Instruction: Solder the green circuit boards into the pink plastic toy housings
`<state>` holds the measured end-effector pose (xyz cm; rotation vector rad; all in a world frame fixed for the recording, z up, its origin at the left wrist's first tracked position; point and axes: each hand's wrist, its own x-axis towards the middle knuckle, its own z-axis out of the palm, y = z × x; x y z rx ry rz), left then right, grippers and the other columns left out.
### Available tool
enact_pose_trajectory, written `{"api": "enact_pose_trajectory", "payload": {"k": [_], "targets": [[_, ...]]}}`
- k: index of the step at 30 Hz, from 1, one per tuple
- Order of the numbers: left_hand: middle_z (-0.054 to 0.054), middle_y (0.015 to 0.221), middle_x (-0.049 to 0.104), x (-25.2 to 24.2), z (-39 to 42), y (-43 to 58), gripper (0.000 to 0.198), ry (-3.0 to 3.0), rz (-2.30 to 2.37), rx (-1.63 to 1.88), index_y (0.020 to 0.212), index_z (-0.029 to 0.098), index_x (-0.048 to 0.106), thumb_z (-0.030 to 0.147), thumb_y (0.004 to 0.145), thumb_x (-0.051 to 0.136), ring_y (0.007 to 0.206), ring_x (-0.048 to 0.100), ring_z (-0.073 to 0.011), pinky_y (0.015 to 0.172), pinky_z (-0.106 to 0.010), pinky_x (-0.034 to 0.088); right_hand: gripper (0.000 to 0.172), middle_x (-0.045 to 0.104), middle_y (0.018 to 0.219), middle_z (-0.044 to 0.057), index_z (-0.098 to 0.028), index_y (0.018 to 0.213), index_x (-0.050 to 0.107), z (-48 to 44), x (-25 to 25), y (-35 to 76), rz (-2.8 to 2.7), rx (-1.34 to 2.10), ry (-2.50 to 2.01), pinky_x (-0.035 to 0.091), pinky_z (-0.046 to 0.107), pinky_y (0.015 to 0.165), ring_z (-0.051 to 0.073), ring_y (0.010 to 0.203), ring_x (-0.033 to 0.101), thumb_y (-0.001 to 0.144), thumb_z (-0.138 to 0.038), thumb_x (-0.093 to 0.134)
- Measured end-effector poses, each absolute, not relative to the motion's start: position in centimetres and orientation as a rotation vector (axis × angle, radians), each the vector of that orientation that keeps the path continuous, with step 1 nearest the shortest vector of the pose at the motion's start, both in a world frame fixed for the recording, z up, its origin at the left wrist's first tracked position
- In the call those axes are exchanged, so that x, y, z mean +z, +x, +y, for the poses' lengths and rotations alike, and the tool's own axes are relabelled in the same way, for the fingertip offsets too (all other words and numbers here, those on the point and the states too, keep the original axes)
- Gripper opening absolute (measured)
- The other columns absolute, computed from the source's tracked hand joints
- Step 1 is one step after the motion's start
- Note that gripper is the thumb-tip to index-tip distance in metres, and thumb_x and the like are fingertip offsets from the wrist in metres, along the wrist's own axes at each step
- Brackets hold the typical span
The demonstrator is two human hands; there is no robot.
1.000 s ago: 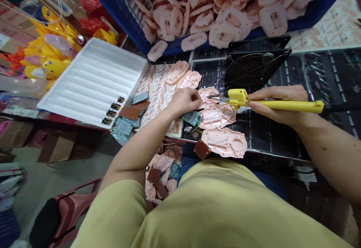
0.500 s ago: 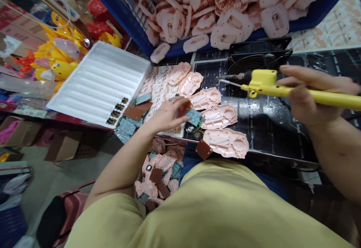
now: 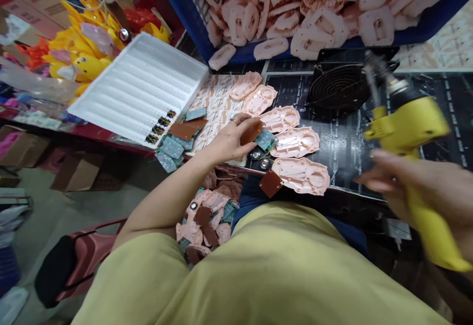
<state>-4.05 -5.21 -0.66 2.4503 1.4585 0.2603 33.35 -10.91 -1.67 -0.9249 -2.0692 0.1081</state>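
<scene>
Well, left hand (image 3: 229,140): its grip is pinching a brown board (image 3: 252,133) between thumb and fingers; whether the board is touching the surface (image 3: 343,155), I can't tell.
Right hand (image 3: 441,184): blurred, it's wrapping its grip around a yellow soldering tool (image 3: 414,123), whose metal tip is pointing up, well apart from the left hand.
Green board (image 3: 265,139): it's lying just beside the left thumb.
Pink shells (image 3: 295,140): 5 are lying hollow side up in a curving row, thin wires showing in the 3 nearest the person.
Second brown board (image 3: 271,183): it's sitting against the nearest shell, jutting past the surface's edge.
Round metal pieces (image 3: 265,163): 2 are resting near the green board.
White tray (image 3: 140,88): it's standing on the left, holding black parts (image 3: 160,126) with yellow wires; loose boards (image 3: 173,146) are lying beside it.
Black fan (image 3: 338,86): it's standing before a blue crate (image 3: 199,29), which is holding heaped pink parts (image 3: 314,24).
</scene>
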Motion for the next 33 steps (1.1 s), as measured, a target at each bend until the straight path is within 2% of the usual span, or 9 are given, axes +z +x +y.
{"api": "enact_pose_trajectory", "payload": {"k": [2, 4, 7, 9, 15, 21, 25, 28, 33], "targets": [[-0.018, 0.150, 0.039, -0.6, -5.9, -3.7, 0.062, 2.468, 1.402, 0.256, 0.146, 0.017, 0.044, 0.038, 0.089, 0.055, 0.137, 0.045, -0.0322, 0.115, -0.048, 0.039, 0.029, 0.072, 0.085, -0.003, -0.030, 0.120, 0.066, -11.0, -3.0, 32.6, -2.206, 0.067, -0.750, 0.052, 0.018, 0.069, 0.008, 0.070, 0.067, 0.092, -0.022, 0.069], [-0.019, 0.157, 0.031, -0.7, -6.5, -3.3, 0.065, 2.527, 1.378, 0.241, 0.147, 0.017, 0.043, 0.039, 0.088, 0.057, 0.145, 0.034, -0.0360, 0.118, -0.053, 0.032, 0.026, 0.073, 0.100, 0.003, -0.022, 0.114, 0.066, -11.1, -4.3, 31.7, -2.282, 0.060, -0.614, 0.055, 0.023, 0.085, 0.014, 0.090, 0.070, 0.089, -0.020, 0.072], [-0.016, 0.164, 0.020, -1.4, -6.7, -2.9, 0.075, 2.629, 1.355, 0.207, 0.151, 0.018, 0.038, 0.035, 0.082, 0.061, 0.151, 0.019, -0.0399, 0.121, -0.058, 0.023, 0.036, 0.069, 0.116, 0.012, -0.017, 0.112, 0.061, -11.4, -6.0, 30.2, -2.319, 0.179, -0.563, 0.053, 0.038, 0.101, 0.024, 0.113, 0.065, 0.084, -0.032, 0.077], [-0.014, 0.165, 0.018, -1.9, -6.2, -2.6, 0.077, 2.653, 1.308, 0.155, 0.153, 0.019, 0.036, 0.028, 0.079, 0.058, 0.151, 0.018, -0.0375, 0.122, -0.055, 0.022, 0.039, 0.067, 0.120, 0.014, -0.017, 0.111, 0.058, -11.6, -6.7, 29.3, -2.332, 0.252, -0.562, 0.051, 0.047, 0.105, 0.027, 0.119, 0.062, 0.084, -0.038, 0.076], [-0.014, 0.150, 0.047, -2.3, -4.4, -1.4, 0.066, 2.669, 1.334, 0.091, 0.146, 0.017, 0.047, 0.023, 0.081, 0.053, 0.138, 0.045, -0.0310, 0.116, -0.047, 0.037, 0.031, 0.067, 0.119, 0.013, -0.018, 0.111, 0.057, -11.9, -7.8, 27.9, -2.307, 0.195, -0.635, 0.053, 0.043, 0.101, 0.026, 0.117, 0.062, 0.085, -0.021, 0.075], [-0.012, 0.134, 0.064, -0.1, -5.1, -1.2, 0.054, 2.471, 1.423, 0.177, 0.140, 0.014, 0.052, 0.028, 0.087, 0.046, 0.116, 0.063, -0.0257, 0.103, -0.041, 0.048, 0.031, 0.069, 0.109, 0.009, -0.021, 0.111, 0.057, -11.6, -7.7, 27.3, -2.247, 0.107, -0.655, 0.057, 0.040, 0.091, 0.024, 0.104, 0.067, 0.086, -0.026, 0.075], [-0.014, 0.153, 0.045, 0.6, -7.5, -0.4, 0.070, 2.455, 1.271, 0.155, 0.152, 0.019, 0.036, 0.047, 0.090, 0.052, 0.134, 0.051, -0.0294, 0.110, -0.044, 0.043, 0.030, 0.069, 0.102, 0.009, -0.021, 0.113, 0.057, -11.5, -7.7, 26.4, -2.203, 0.080, -0.711, 0.058, 0.039, 0.086, 0.024, 0.101, 0.067, 0.088, -0.027, 0.072], [-0.018, 0.162, 0.029, 0.0, -9.5, 0.6, 0.092, 2.535, 1.283, 0.112, 0.155, 0.018, 0.032, 0.065, 0.081, 0.062, 0.145, 0.035, -0.0382, 0.115, -0.052, 0.037, 0.031, 0.068, 0.102, 0.009, -0.021, 0.114, 0.056, -11.4, -7.7, 25.9, -2.173, 0.066, -0.716, 0.058, 0.039, 0.086, 0.024, 0.099, 0.067, 0.088, -0.026, 0.072], [-0.021, 0.162, 0.025, -1.3, -10.5, 2.0, 0.095, 2.666, 1.424, 0.012, 0.152, 0.019, 0.036, 0.058, 0.075, 0.074, 0.145, 0.029, -0.0425, 0.110, -0.056, 0.037, 0.034, 0.068, 0.109, 0.011, -0.021, 0.114, 0.056, -11.2, -7.9, 25.8, -2.160, 0.078, -0.710, 0.058, 0.043, 0.091, 0.025, 0.100, 0.068, 0.087, -0.027, 0.074]]}}
